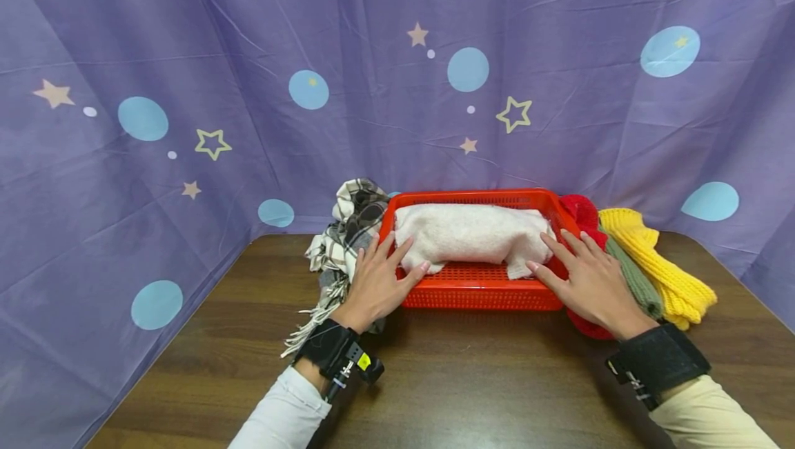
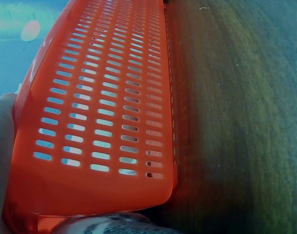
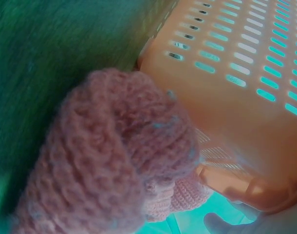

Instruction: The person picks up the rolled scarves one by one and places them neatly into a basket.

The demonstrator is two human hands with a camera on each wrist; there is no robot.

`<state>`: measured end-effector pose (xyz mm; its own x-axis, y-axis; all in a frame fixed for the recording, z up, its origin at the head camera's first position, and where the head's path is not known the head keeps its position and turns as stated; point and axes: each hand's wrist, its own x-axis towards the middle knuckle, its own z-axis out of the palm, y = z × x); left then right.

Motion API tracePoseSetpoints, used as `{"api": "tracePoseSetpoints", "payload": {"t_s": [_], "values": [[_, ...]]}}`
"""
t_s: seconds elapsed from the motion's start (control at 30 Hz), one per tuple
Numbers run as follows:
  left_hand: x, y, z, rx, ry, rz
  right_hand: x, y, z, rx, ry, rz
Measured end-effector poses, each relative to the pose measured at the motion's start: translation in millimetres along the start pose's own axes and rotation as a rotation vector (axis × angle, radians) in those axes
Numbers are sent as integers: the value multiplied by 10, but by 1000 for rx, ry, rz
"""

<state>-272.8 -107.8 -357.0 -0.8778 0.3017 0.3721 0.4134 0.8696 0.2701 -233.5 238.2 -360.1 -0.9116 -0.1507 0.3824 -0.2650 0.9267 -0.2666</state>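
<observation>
A red plastic basket [image 1: 484,295] with slotted walls stands on the table, and a white folded fluffy cloth [image 1: 468,232] lies in it. At the basket's left front corner is my left hand [image 1: 377,283], its fingers spread and fairly straight over the rim. My right hand [image 1: 593,282] lies likewise across the right front corner, thumb and fingertips close to the cloth's right end. In the left wrist view the slotted front wall [image 2: 104,97] fills the middle. The right wrist view shows a chunky knit piece [image 3: 104,151] beside the basket's corner.
Left of the basket lies a black, grey and white plaid scarf [image 1: 357,218] with fringe. To the right are a red knit piece [image 1: 584,211], a green knit piece [image 1: 635,276] and a yellow knit piece [image 1: 664,263]. A purple curtain [image 1: 385,138] hangs behind the wooden table [image 1: 472,380].
</observation>
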Motion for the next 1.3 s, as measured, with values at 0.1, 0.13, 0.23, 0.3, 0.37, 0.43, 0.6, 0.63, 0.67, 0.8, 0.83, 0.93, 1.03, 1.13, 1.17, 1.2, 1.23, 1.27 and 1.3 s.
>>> {"api": "tracePoseSetpoints", "payload": {"t_s": [0.1,0.13,0.23,0.3,0.37,0.43,0.6,0.63,0.67,0.8,0.83,0.93,1.03,1.13,1.17,1.2,1.23,1.27,1.3], "values": [[-2,0,-2,5,-3,-3,0,-2,-2,-1,-1,0],[-3,1,-3,6,-4,-3,-1,-3,-3,-1,-2,1],[-6,2,-5,8,-7,-5,-1,-5,-4,-3,-2,-1],[-7,3,-6,7,-7,-3,0,-5,-2,-4,1,-4],[-8,5,-7,9,-9,-4,2,-4,-1,-6,2,-6],[-7,8,-10,10,-10,-3,4,-2,0,-5,0,-5],[-5,10,-15,2,-13,-3,10,3,-5,-2,-18,5],[-5,10,-16,1,-14,-3,11,3,-6,-2,-21,6],[-5,9,-16,0,-14,-4,12,2,-8,-3,-24,7],[-3,6,-14,-3,-18,-5,11,-3,-15,-6,-32,9],[-2,8,-15,0,-18,-4,11,-4,-17,-7,-33,9],[-1,10,-16,-1,-16,-2,10,-8,-21,-7,-36,11],[-4,15,-21,0,-14,-2,10,-11,-22,-4,-39,13],[-4,15,-23,-2,-19,-5,10,-11,-19,-5,-35,12],[-4,14,-24,-2,-21,-7,10,-10,-17,-6,-32,11],[-3,13,-25,0,-24,-8,10,-9,-16,-8,-28,9],[-2,12,-27,1,-26,-8,10,-9,-15,-9,-25,7],[0,11,-27,-1,-27,-8,11,-8,-14,-9,-21,6],[3,11,-27,0,-26,-5,11,-7,-14,-9,-17,4]]}}
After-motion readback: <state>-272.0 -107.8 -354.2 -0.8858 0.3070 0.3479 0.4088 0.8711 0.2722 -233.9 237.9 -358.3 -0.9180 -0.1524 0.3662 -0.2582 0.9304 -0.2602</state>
